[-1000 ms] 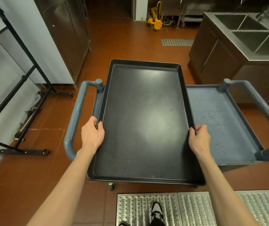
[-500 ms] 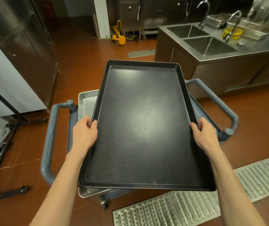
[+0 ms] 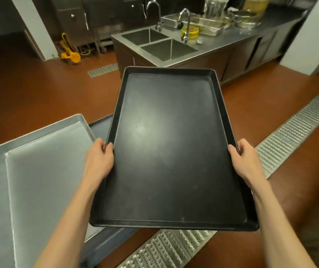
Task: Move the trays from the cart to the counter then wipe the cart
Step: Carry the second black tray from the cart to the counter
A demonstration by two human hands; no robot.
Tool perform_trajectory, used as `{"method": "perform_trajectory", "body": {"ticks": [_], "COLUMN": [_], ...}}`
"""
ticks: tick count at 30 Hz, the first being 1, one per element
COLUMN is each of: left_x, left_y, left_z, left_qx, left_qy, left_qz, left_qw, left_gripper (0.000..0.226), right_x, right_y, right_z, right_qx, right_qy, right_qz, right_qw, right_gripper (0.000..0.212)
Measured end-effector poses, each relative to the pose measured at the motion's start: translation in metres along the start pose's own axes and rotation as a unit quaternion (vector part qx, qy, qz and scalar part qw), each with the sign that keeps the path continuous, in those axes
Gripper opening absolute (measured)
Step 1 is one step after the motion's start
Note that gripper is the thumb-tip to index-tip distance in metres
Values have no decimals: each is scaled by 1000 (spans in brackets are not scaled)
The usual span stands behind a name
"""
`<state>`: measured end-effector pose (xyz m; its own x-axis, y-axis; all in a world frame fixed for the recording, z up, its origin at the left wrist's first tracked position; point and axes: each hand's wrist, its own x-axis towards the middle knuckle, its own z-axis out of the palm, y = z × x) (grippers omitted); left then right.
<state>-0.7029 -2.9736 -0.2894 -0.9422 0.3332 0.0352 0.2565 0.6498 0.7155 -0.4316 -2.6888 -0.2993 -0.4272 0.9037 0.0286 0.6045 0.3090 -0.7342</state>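
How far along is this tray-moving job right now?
Early on. No moved tray shows on the counter yet. In hand: both hands, left and right, grip the black tray, lifted off and facing the counter. Left: the silver tray lies on the cart, which needs wiping.

We are standing in a commercial kitchen. A stainless steel surface (image 3: 232,43) runs along the far side with a double sink (image 3: 158,43) sunk into it and two tall gooseneck taps (image 3: 155,12) above. Metal pans and containers (image 3: 212,24) are stacked behind the basins. Steel cabinets (image 3: 100,16) line the back wall. The floor (image 3: 38,89) is red-brown, with a small drain grate (image 3: 102,70) and long perforated metal drain covers (image 3: 294,136). We see large sheet trays, one black (image 3: 174,151), one aluminium (image 3: 44,180).
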Motion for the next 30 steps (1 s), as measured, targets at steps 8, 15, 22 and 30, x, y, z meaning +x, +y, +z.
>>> {"method": "perform_trajectory", "body": {"ticks": [8,15,22,30], "left_x": [-19,-52,-94,-170], "left_y": [142,236,313,397], "left_z": [112,200,289,385], "left_qx": [-3,-5,-9,-57], "left_qy": [-78,-145,-239,-397], "left_qz": [92,186,262,319], "left_qw": [993,972,935,859], "left_gripper": [35,36,36,51], "right_x": [26,5,-52,-135], "right_y": [104,179,249,294], "right_z": [-131,-223,-282,-327], "right_qx": [0,29,40,51], "right_qy": [90,169,271,403], "right_qz": [67,133,245,351], "right_qw": [994,976,930,843], "right_gripper": [33,37,39,41]}}
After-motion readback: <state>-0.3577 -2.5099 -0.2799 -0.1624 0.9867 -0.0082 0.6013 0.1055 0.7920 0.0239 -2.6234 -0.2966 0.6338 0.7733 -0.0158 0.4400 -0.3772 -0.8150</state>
